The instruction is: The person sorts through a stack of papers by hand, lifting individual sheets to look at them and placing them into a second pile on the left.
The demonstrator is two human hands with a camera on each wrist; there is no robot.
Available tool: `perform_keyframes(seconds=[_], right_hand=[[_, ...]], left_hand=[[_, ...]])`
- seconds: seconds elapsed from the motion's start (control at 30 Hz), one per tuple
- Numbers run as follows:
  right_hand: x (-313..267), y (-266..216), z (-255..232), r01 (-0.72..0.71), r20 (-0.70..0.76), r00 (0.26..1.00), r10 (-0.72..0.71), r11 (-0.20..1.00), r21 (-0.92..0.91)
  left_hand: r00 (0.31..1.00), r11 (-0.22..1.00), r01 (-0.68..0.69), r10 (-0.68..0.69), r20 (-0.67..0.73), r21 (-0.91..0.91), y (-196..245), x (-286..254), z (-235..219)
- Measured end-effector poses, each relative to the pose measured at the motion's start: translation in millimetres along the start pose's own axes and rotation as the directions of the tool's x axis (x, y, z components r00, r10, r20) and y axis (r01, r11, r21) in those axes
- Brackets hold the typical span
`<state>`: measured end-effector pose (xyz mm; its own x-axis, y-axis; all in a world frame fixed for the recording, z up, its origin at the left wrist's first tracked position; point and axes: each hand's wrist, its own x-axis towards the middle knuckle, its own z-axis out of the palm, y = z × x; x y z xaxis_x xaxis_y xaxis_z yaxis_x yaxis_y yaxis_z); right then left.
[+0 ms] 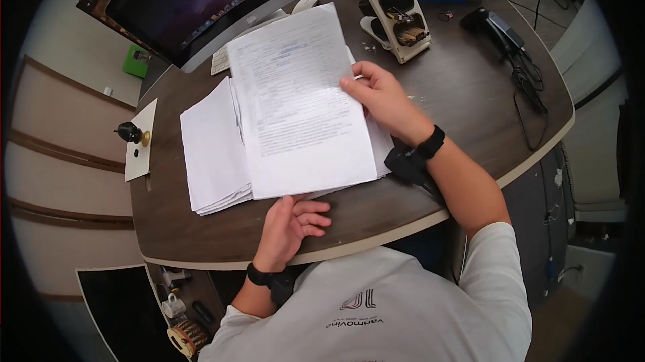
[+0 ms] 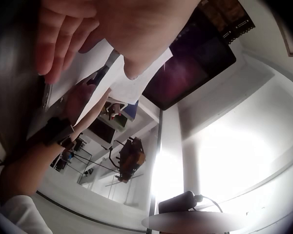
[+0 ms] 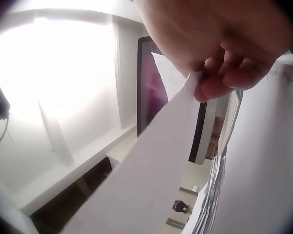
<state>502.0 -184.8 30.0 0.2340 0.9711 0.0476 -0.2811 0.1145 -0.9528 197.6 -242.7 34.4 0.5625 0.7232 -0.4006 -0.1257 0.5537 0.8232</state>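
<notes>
A printed sheet of paper (image 1: pixel 299 107) is raised over the stacks on the desk, tilted, with lines of text on its upper part. My right hand (image 1: pixel 386 100) pinches its right edge between thumb and fingers. In the right wrist view the sheet (image 3: pixel 151 161) hangs from that pinch (image 3: pixel 219 58). Just below the sheet's lower edge is my left hand (image 1: pixel 289 228), its fingers loosely bent and holding nothing. To the left lies a stack of white papers (image 1: pixel 211 147) with uneven edges. More paper (image 1: pixel 381 150) shows from under the sheet at the right.
Behind the papers stand a monitor (image 1: pixel 215 6) and a keyboard (image 1: pixel 220 60), partly covered by the sheet. A tiered holder (image 1: pixel 393 13) with small items is at the back. A black corded device (image 1: pixel 494 29) lies at the right. The desk's rounded front edge (image 1: pixel 356 233) runs near my body.
</notes>
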Motion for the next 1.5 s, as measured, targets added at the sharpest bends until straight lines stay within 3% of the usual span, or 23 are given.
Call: perform_keyframes(seconds=[0.1,0.17,0.2,0.27,0.33,0.37,0.4,0.47,0.5,0.57,0.7,0.77,0.9,1.1,1.2,1.3,1.37,1.5], right_hand=[[-7,-9,3,-0.047,0.137,0.989,0.048,0.999,-0.009],[-4,-13,-2,-0.027,0.116,0.993,0.030,0.999,-0.021],[-2,-14,-5,-0.015,0.109,0.994,0.019,0.999,-0.032],[2,-16,-13,0.001,0.056,0.998,-0.002,1.000,0.012],[10,-10,-24,0.106,-0.096,0.988,-0.122,0.982,-0.153],[16,-2,-28,0.168,-0.139,0.965,-0.223,0.930,-0.326],[15,3,-33,0.165,-0.139,0.966,-0.220,0.931,-0.325],[5,-4,-31,0.075,-0.064,0.979,-0.196,0.627,-0.775],[1,-5,-28,0.077,-0.060,0.979,-0.193,0.628,-0.774],[-7,-7,-21,-0.006,-0.052,0.994,-0.101,0.411,-0.911],[-8,-8,-18,-0.035,-0.060,0.996,-0.058,0.366,-0.930],[-6,0,-22,-0.013,-0.061,0.992,-0.109,0.395,-0.919],[-5,1,-22,-0.020,-0.062,0.993,-0.102,0.367,-0.930],[-6,-5,-22,-0.023,-0.056,0.997,-0.060,0.456,-0.889],[-9,-19,-12,-0.077,-0.078,0.997,0.017,0.460,-0.885],[-13,-16,-9,-0.015,-0.052,0.996,-0.079,0.415,-0.910],[-15,-11,-9,0.067,-0.001,0.979,-0.204,0.326,-0.943],[-13,-12,-9,0.058,0.004,0.985,-0.171,0.316,-0.947]], left_hand=[[0.996,0.997,-0.012,0.005,-0.085,-0.079,2,16,18],[0.955,0.984,-0.169,0.150,-0.254,-0.052,6,22,16],[0.958,0.985,-0.164,0.148,-0.246,-0.047,9,23,11],[0.863,0.935,-0.350,0.345,-0.369,0.057,19,19,-7],[0.766,0.891,-0.452,0.414,-0.491,0.047,36,14,-21],[0.703,0.860,-0.507,0.453,-0.548,0.061,46,12,-26],[0.651,0.820,-0.573,0.448,-0.613,-0.009,53,12,-45],[0.638,0.798,-0.602,0.458,-0.619,-0.031,63,6,-74],[0.635,0.797,-0.603,0.457,-0.623,-0.029,66,4,-83],[0.647,0.817,-0.576,0.443,-0.621,-0.017,71,0,-95],[0.651,0.908,-0.419,0.299,-0.697,-0.002,60,9,-131],[0.724,0.955,-0.275,0.129,-0.678,-0.112,51,17,-145],[0.746,0.952,-0.279,0.129,-0.654,-0.130,48,18,-153],[0.769,0.920,-0.330,0.132,-0.626,-0.211,49,16,-151],[0.748,0.898,-0.380,0.158,-0.645,-0.220,47,12,-139],[0.693,0.877,-0.450,0.224,-0.685,-0.169,40,9,-134],[0.609,0.820,-0.560,0.310,-0.730,-0.118,34,7,-127],[0.549,0.745,-0.656,0.363,-0.753,-0.119,18,-1,-121]])
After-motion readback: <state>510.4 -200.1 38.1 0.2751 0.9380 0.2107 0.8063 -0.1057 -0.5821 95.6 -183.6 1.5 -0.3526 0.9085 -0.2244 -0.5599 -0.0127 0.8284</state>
